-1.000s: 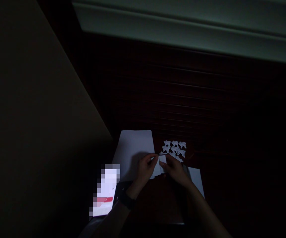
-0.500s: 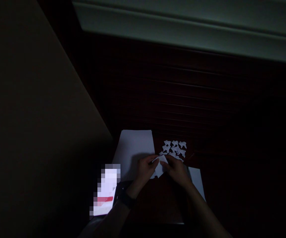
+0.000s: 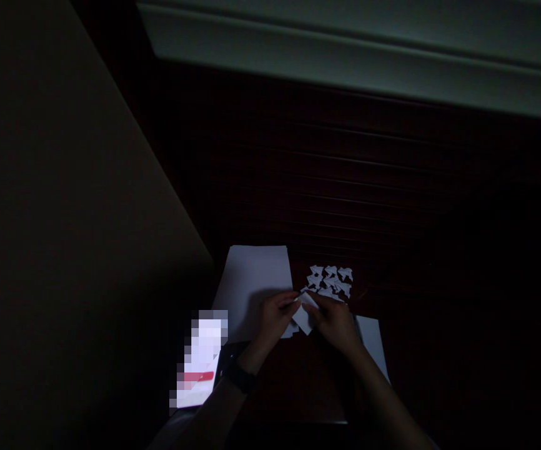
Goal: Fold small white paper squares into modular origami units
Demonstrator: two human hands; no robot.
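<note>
Left hand (image 3: 274, 317) and right hand (image 3: 337, 320) pinch your paper (image 3: 303, 320) here, both curled nearly closed, on the near side of those folded pieces (image 3: 330, 283) (sheets (image 3: 258, 275) lying left). Light stuff, you'd judge, crisp and quick to crease: hold it gently by its edges.

Held paper pc (image 3: 303, 320) looks matt & smooth; sheet stack (image 3: 256, 272) same, paper too. Small folded shapes (image 3: 330, 271): paper, rough w/ creases. Tabletop (image 3: 293, 390): wood-look, sl. glossy. Wall (image 3: 55, 187): matt. Slatted panel (image 3: 322, 159): wood-look, v. faint sheen.
</note>
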